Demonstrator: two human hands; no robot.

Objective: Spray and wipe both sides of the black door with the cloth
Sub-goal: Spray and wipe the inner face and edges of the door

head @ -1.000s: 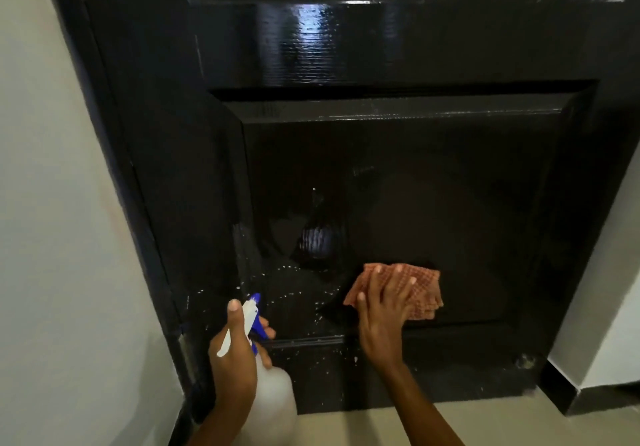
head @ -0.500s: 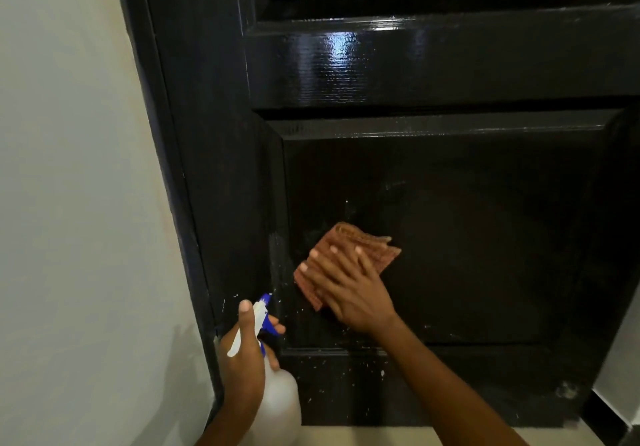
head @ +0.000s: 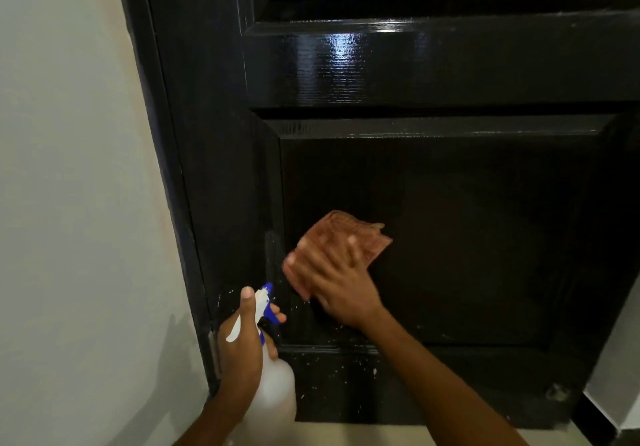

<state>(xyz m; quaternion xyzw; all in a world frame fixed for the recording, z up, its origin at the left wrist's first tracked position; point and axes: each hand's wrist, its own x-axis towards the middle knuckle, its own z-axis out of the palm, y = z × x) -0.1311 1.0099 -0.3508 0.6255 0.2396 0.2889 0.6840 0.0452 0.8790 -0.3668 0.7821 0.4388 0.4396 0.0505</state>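
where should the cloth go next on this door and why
Probably down and a little left. The right hand presses the cloth flat on the lower panel of the door, while white droplets dot the bottom rail and the panel's lower left corner beside the spray bottle held by the left hand.

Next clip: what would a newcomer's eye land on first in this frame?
First, the folded reddish-brown cloth, pressed flat by the right hand against the lower recessed panel of the glossy black door. Then the white spray bottle with a blue trigger, gripped by the left hand at bottom left, and white droplets speckling the door's bottom rail.
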